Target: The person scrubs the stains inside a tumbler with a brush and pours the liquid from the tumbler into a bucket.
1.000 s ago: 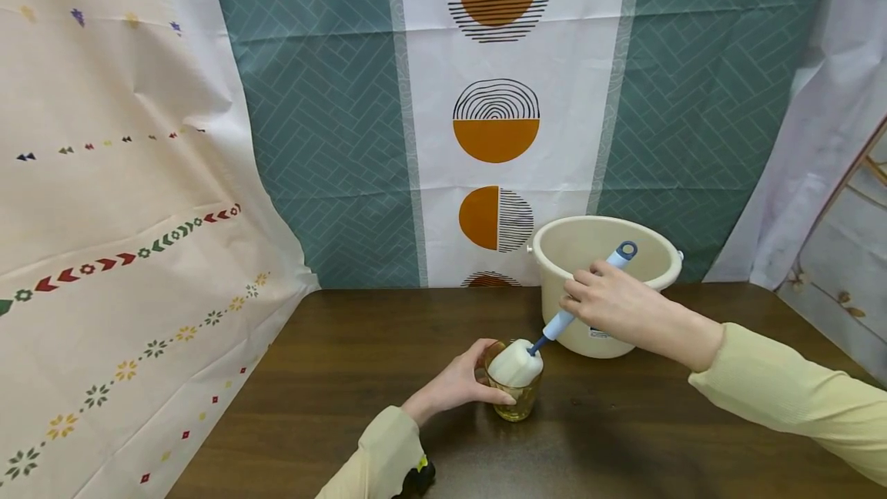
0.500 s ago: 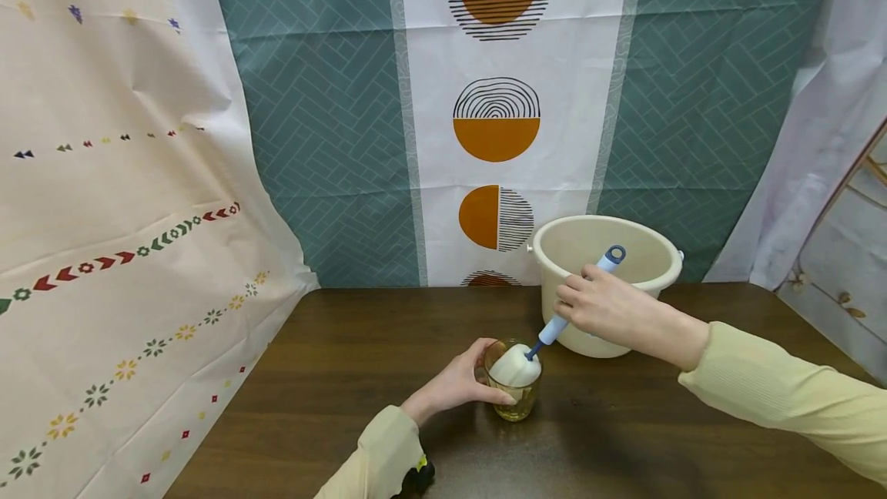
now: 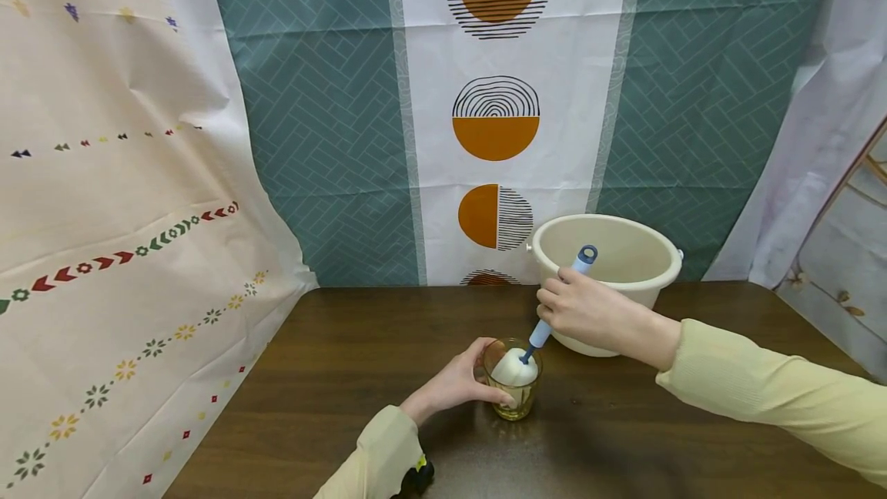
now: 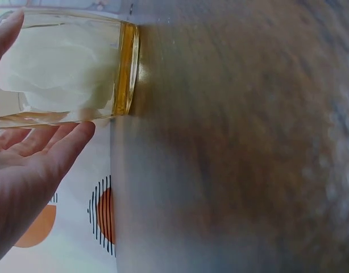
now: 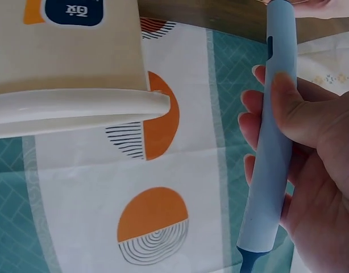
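Note:
An amber glass (image 3: 516, 405) stands on the wooden table, and my left hand (image 3: 460, 382) grips its side between thumb and fingers. Inside it sits the white sponge head (image 3: 514, 369) of a bottle brush. My right hand (image 3: 589, 309) holds the brush's light-blue handle (image 5: 269, 131), fingers wrapped around it and thumb laid along it. The handle slants up and to the right, its dark-blue ring end (image 3: 587, 254) above my fist. Through the glass wall (image 4: 61, 68) in the left wrist view, the pale sponge shows reaching down near the thick base.
A cream bucket (image 3: 661, 272) stands at the back right, behind my right hand. The dark wooden table (image 3: 360, 360) ends at a patterned teal and white cloth (image 3: 333, 137). A cream cloth (image 3: 152, 329) hangs along the left.
My right hand has moved left and slightly down, bringing the brush handle more upright. The sponge head has sunk deeper into the glass. My left hand and the glass have stayed put.

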A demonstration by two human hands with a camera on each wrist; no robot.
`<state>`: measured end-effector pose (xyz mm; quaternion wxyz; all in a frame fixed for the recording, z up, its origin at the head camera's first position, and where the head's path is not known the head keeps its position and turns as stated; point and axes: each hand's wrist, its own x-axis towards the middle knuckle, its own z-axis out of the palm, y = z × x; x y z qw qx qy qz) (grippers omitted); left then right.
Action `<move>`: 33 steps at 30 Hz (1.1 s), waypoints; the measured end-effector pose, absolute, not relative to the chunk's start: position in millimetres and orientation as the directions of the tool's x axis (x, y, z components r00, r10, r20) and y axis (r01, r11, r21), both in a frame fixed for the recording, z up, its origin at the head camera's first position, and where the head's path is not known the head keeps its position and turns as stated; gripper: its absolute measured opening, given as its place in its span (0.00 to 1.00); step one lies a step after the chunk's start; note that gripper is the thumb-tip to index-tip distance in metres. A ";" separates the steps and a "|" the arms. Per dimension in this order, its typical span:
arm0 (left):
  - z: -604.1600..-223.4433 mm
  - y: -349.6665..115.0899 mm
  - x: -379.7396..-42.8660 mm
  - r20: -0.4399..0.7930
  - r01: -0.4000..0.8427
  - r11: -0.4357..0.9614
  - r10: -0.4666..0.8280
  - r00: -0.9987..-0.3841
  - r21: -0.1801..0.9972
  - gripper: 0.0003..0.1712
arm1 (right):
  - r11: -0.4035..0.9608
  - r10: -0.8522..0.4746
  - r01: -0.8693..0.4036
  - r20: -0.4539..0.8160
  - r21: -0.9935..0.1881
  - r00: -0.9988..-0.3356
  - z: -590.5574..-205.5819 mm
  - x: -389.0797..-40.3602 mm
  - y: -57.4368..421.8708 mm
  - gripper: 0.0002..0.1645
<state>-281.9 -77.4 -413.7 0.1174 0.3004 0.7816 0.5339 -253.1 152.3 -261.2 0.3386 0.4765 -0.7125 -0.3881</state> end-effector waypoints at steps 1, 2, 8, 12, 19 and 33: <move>-413.4 -77.7 -281.8 0.135 0.344 0.254 0.594 -0.793 0.904 0.41 | 0.242 -0.942 -0.415 0.110 0.877 -0.317 -261.3 -253.3 151.1 0.09; -413.1 -77.9 -281.7 0.131 0.343 0.259 0.595 -0.793 0.903 0.41 | 0.241 -0.942 -0.413 0.109 0.878 -0.318 -261.5 -253.5 150.1 0.08; -410.2 -78.4 -280.8 0.135 0.353 0.267 0.593 -0.794 0.897 0.40 | 0.238 -0.939 -0.401 0.104 0.884 -0.328 -260.0 -251.8 146.8 0.08; -409.9 -78.2 -279.9 0.127 0.340 0.265 0.590 -0.797 0.902 0.40 | 0.224 -0.940 -0.399 0.088 0.889 -0.331 -258.8 -250.3 143.0 0.08; -410.2 -77.1 -279.6 0.132 0.344 0.261 0.590 -0.796 0.902 0.41 | 0.209 -0.936 -0.380 0.072 0.901 -0.345 -256.4 -248.3 137.4 0.05; -409.1 -76.2 -282.1 0.115 0.324 0.243 0.611 -0.783 0.914 0.41 | 0.179 -0.935 -0.412 0.023 0.893 -0.355 -253.1 -253.7 136.9 0.08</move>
